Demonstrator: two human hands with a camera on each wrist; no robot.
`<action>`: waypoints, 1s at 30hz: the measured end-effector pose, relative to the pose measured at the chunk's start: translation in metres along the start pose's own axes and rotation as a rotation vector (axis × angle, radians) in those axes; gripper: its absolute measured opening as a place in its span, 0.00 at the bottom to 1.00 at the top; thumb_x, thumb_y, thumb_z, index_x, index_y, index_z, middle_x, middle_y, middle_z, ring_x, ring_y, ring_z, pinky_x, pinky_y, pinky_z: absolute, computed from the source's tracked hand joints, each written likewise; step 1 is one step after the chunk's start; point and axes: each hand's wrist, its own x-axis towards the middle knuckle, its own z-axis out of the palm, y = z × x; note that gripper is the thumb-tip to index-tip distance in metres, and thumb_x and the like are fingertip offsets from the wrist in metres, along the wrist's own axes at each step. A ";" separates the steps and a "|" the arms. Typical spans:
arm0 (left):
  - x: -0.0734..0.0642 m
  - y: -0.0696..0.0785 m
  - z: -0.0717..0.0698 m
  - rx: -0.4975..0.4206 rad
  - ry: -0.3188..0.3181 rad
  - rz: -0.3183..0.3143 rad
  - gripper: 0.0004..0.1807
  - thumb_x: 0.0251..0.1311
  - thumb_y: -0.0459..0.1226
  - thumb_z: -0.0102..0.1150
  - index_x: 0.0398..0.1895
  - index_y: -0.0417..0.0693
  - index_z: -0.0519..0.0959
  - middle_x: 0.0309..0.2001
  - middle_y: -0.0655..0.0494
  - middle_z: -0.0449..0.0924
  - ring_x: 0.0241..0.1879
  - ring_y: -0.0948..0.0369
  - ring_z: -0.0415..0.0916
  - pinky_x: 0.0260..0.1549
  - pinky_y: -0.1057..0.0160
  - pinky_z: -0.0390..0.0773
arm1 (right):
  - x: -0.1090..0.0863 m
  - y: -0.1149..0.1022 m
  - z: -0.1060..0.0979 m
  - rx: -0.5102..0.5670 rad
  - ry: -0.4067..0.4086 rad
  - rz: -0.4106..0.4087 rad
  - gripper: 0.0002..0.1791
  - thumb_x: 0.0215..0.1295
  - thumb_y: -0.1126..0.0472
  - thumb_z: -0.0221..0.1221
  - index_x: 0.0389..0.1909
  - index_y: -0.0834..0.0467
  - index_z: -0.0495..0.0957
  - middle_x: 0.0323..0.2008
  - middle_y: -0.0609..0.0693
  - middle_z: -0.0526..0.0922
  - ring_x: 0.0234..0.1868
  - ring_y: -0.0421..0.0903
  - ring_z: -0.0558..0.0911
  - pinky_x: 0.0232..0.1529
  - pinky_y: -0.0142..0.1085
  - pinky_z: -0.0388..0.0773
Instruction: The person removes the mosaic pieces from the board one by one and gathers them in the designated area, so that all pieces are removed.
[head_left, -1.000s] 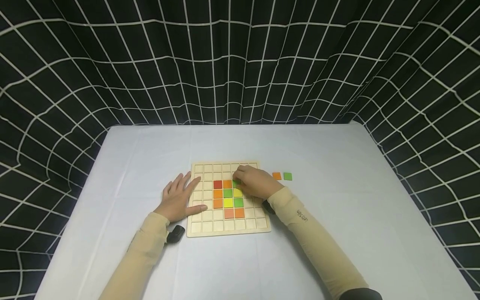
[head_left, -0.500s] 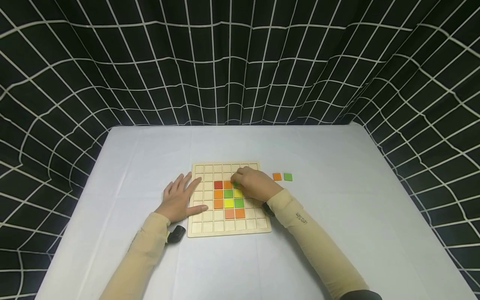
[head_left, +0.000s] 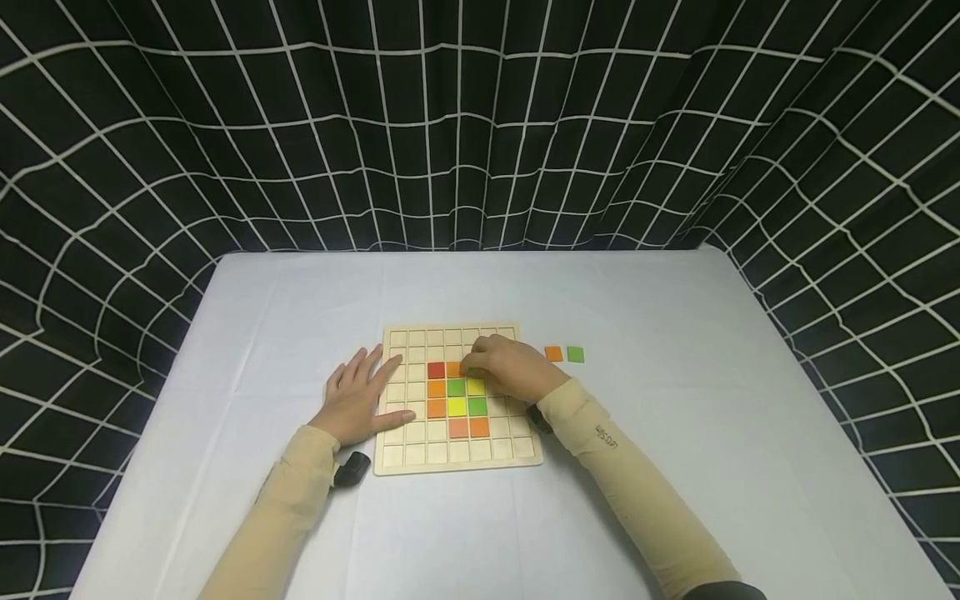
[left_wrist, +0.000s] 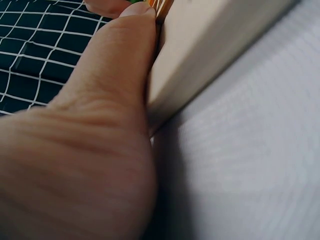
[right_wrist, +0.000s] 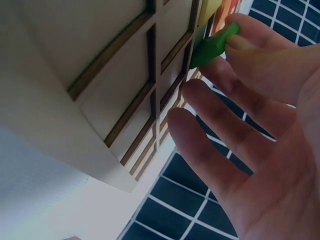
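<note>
right hand [head_left: 513, 367]: green tile [right_wrist: 212, 49] pinched, tilted at a cell of the gridded board [head_left: 393, 454].
it is judged that the tile should be squared to the cell walls, then pressed flat without neighbours being disturbed. the board is touched by the left hand [head_left: 356, 396], fingers spread, nothing grasped. seated tiles [head_left: 457, 407] in red, orange, yellow, green and pink are held in middle cells; an orange tile [head_left: 553, 353] and a spare green tile [head_left: 575, 354] are found loose on the bench [head_left: 675, 333].

Tiles [head_left: 457, 407] on board [head_left: 437, 453], two tiles [head_left: 575, 354] — right
</note>
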 end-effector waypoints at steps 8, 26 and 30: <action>0.001 -0.001 0.002 -0.008 0.000 -0.002 0.53 0.51 0.70 0.53 0.76 0.59 0.47 0.77 0.47 0.36 0.75 0.44 0.30 0.68 0.38 0.35 | -0.003 0.001 -0.001 0.014 0.007 -0.004 0.10 0.64 0.60 0.62 0.45 0.47 0.83 0.44 0.41 0.82 0.49 0.41 0.79 0.52 0.34 0.77; -0.002 0.005 -0.004 -0.009 -0.002 -0.004 0.52 0.53 0.66 0.56 0.76 0.55 0.49 0.77 0.45 0.37 0.75 0.43 0.31 0.68 0.37 0.36 | -0.003 0.001 0.000 0.010 0.049 -0.043 0.09 0.62 0.62 0.63 0.43 0.50 0.82 0.43 0.42 0.82 0.46 0.41 0.80 0.49 0.33 0.78; -0.003 0.007 -0.005 -0.012 -0.007 -0.006 0.51 0.54 0.65 0.57 0.76 0.55 0.49 0.77 0.45 0.38 0.74 0.43 0.32 0.68 0.37 0.36 | -0.003 0.001 0.001 0.015 0.046 -0.041 0.09 0.62 0.62 0.63 0.43 0.50 0.82 0.42 0.43 0.81 0.45 0.40 0.79 0.47 0.33 0.79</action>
